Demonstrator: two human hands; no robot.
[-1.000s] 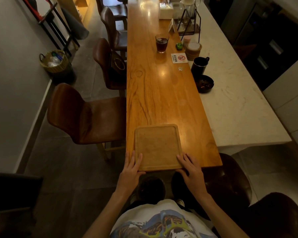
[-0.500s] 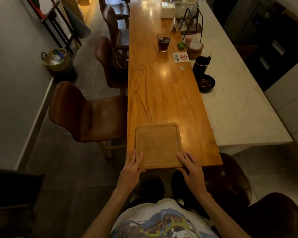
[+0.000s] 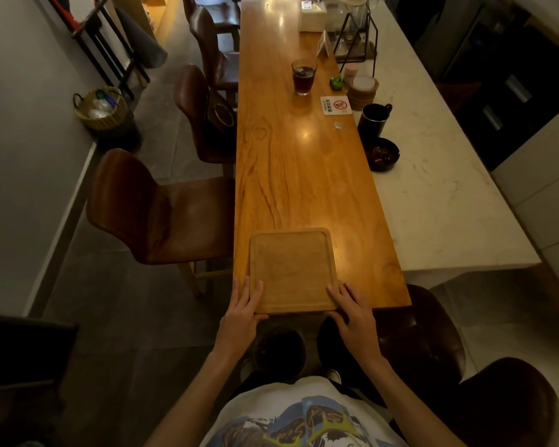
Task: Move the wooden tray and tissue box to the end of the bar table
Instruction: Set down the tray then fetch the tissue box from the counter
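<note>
An empty wooden tray lies flat at the near end of the long wooden bar table, its near edge level with the table's end. My left hand rests on the tray's near left corner, fingers laid over the rim and thumb under the edge. My right hand holds the near right corner the same way. A white tissue box stands far up the table, near the top of the view.
A glass of dark drink, a no-smoking card, a black mug, a dark bowl and a wire stand sit mid-table and on the white counter. Brown stools line the left side.
Both hands stay on the tray's near corners. The tray rests in the same spot at the table's end; only the view shifts slightly.
</note>
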